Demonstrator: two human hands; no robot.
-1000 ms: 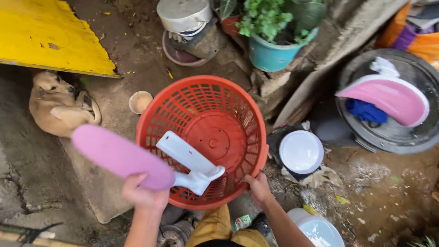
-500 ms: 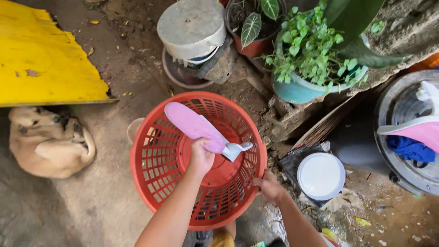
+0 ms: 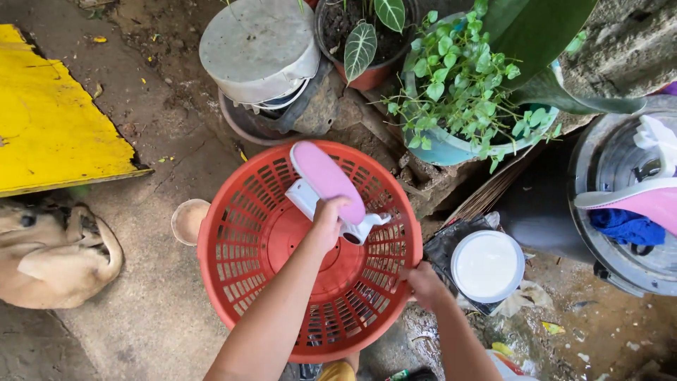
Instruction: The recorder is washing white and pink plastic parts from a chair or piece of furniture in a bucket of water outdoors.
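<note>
Left hand (image 3: 326,224) clenched around pink-and-white fan blade (image 3: 326,179), held over the inside of the red basket (image 3: 233,282), pink tip reaching the far rim. Right hand (image 3: 423,284) grasping the basket's near right rim. White round lid (image 3: 487,266) on a dark square block just right of the basket, scraps of litter on wet ground beside it. Small tan bowl (image 3: 187,219) touching the basket's left wall. Tan dog (image 3: 53,257) lying at far left, partly under the yellow board (image 3: 53,120). Beyond the basket, grey upturned bucket (image 3: 257,46) stacked on dark basins; brown pot with veined leaves (image 3: 363,49); teal pot of small-leaved herb (image 3: 458,85). At right edge, dark tub (image 3: 620,261) holding blue cloth (image 3: 624,227) and a second pink blade (image 3: 635,197).
</note>
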